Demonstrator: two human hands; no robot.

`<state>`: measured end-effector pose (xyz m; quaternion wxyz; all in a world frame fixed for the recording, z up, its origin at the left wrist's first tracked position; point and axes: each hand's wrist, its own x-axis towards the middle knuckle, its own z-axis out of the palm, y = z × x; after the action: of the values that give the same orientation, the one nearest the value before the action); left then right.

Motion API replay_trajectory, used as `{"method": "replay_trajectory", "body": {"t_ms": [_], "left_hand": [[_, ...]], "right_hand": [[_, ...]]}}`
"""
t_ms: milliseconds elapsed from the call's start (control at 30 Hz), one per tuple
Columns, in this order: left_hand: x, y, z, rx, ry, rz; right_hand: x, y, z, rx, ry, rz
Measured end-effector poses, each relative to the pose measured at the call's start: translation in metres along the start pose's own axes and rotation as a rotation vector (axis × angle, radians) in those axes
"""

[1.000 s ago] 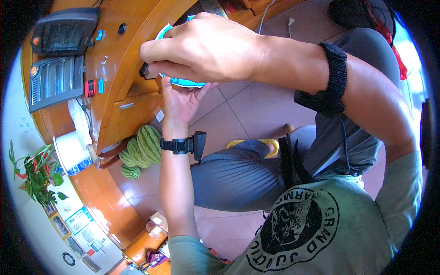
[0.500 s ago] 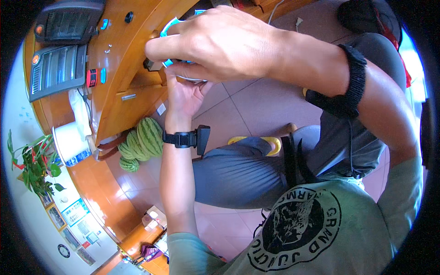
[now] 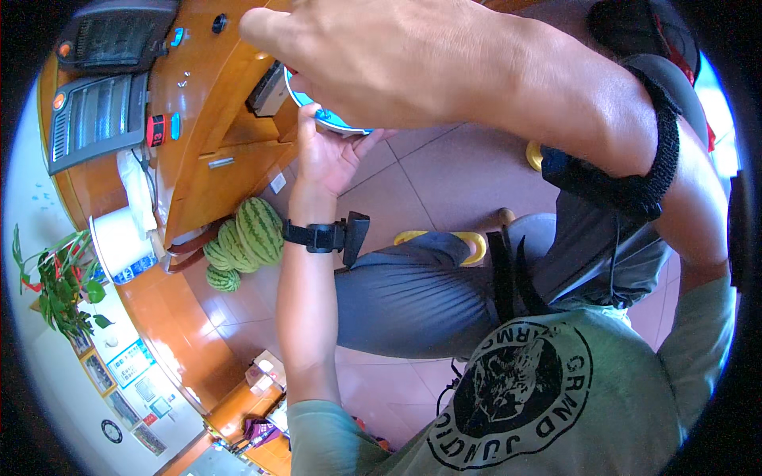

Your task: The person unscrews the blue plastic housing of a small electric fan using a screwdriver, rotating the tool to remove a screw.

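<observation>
A round bright blue thing with a white rim rests in my left hand. The thumb presses on its near edge and the fingers reach under it. Over its far part, my right hand is bent at the knuckles, its fingers curled down. The right fingertips and whatever they pinch are hidden behind the hand. A bit of red shows beside the right fingers, too small to name. Just left of the blue thing, a dark and white box-shaped object sits in an opening of the wooden desk.
On the desk lie two dark devices with orange knobs, a red roll, small blue pieces and a round black piece. Several watermelons lie on the floor below. My knee and a yellow slipper are nearer me.
My right hand has moved up and toward the camera, lifting off the near edge of the blue thing. More of its blue surface and the box-shaped object now show. My left hand keeps its hold.
</observation>
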<state>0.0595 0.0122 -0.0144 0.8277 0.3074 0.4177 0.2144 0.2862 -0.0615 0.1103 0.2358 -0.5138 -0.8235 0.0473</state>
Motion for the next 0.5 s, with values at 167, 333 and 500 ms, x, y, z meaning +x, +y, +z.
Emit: {"method": "replay_trajectory", "body": {"t_ms": [167,333,500], "left_hand": [[0.007,0.001,0.009,0.091,-0.069,-0.015],[-0.007,0.003,0.003,0.028,0.033,0.07],[-0.002,0.006,0.007,0.077,-0.045,0.009]], "right_hand": [[-0.013,0.001,-0.034,-0.109,-0.041,0.04],[-0.01,-0.01,-0.031,0.021,-0.072,-0.12],[-0.009,-0.009,-0.039,-0.009,-0.213,-0.043]]}}
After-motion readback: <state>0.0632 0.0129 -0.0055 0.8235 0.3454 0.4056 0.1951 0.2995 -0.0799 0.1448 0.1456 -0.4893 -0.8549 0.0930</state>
